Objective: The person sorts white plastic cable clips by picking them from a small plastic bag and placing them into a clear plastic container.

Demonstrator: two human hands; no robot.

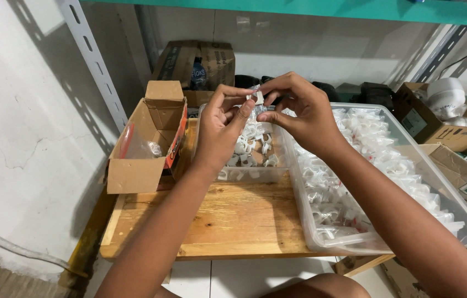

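**Op:** Clip (257, 97), small and white, was what I logged as the work piece; it was pinched between both hands above the smaller tub. Taking the scene by size: the wooden board (233, 221) lay across the front, under everything.

**Obs:** And on it?

**Op:** The large clear bin (438, 187) sat at the right, heaped with bagged white clips. Just left of it, touching, stood the small clear tub (255, 174), with loose white clips in its bottom. Left again, an open cardboard box (134, 174) with a crumpled plastic bag inside.

**Obs:** Hands?

**Op:** Left hand (219, 129) was raised over the small tub, thumb and fingers closed on the clip's lower end. Right hand (302, 113) met it from the other side, fingertips (266, 91) clamped on the top of the same piece. Both hands were together, touching at the clip.

**Obs:** Clip's detail?

**Op:** Too small to tell beyond white and partly wrapped in clear film.
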